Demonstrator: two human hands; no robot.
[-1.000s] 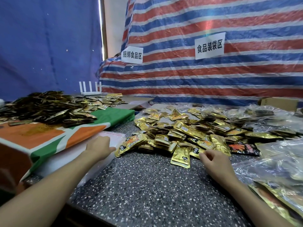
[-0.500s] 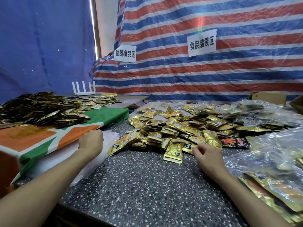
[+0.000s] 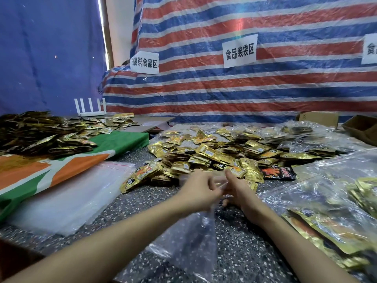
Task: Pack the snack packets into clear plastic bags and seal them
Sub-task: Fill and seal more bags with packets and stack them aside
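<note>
Clearly, I see the left hand (image 3: 201,188) and right hand (image 3: 238,193) both pinching the clear plastic bag (image 3: 189,242) just before the snack packets (image 3: 214,156).

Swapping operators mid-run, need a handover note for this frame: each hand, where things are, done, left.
Left hand: pinches the mouth of a clear bag that hangs toward the camera and looks empty.
Right hand: at the same bag mouth, apparently pinching its other side.
Loose snack packets: heaped on the speckled table just beyond the hands.
Empty bag stack: on the left.
Done: filled bags lie on the right; seals not checkable.
Left: open this bag, fill, seal; much of the heap is unpacked.
</note>
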